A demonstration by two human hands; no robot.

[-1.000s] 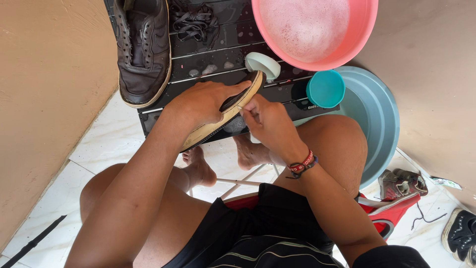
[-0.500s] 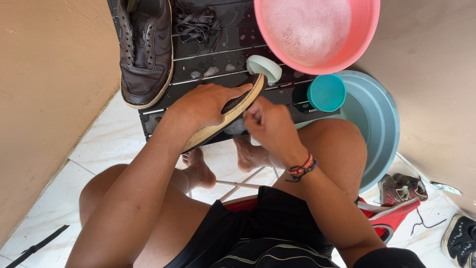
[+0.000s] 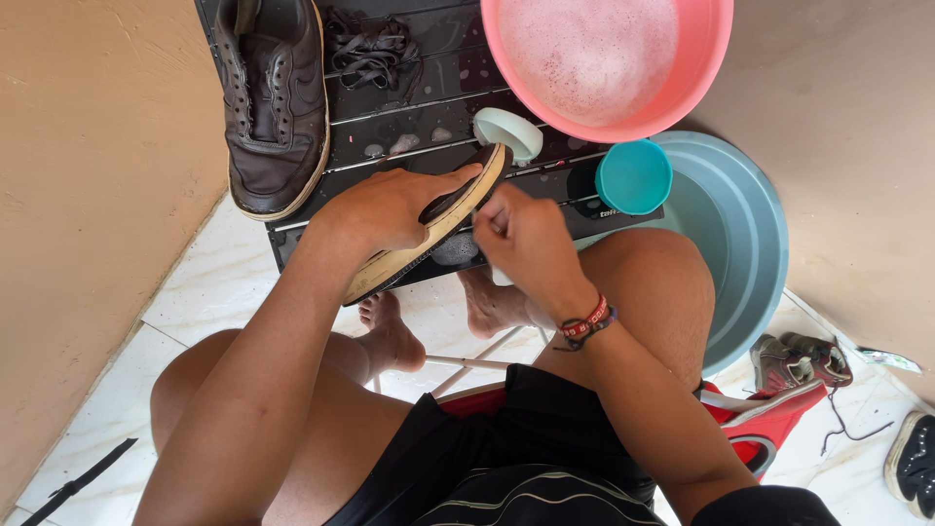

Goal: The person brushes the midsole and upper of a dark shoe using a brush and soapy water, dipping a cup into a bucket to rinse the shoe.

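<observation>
A dark leather shoe (image 3: 429, 229) with a pale, ridged rubber sole is held on its side above the near edge of a black slatted surface (image 3: 409, 117), its toe pointing toward a small white oval soap dish (image 3: 508, 131). The left hand (image 3: 390, 206) wraps over the shoe's upper, fingers closed around it. The right hand (image 3: 521, 239), just right of the shoe, is curled shut with its fingertips pressed at the shoe's side; what it pinches is hidden. A red and black woven wristband (image 3: 584, 321) circles that wrist.

Left of the held shoe, its creased brown mate (image 3: 273, 102) lies upright on the wet slats, laces removed; a tangle of black laces (image 3: 368, 49) rests beside it. Foam flecks dot the slats. Beyond the shoe, a round pink plastic basin (image 3: 701, 78) full of suds overhangs the surface's far right corner. A small teal cup (image 3: 633, 177) sits right of the shoe, against the rim of a large grey-blue tub (image 3: 760, 253) on the floor.

A tan wall runs close along the left; pale marble-look tiles (image 3: 195, 292) below the shoe leave a narrow strip of floor. Well right of the shoe, past the tub, worn grey sandals (image 3: 799, 358) and a red stool edge (image 3: 779, 419) crowd the corner.
</observation>
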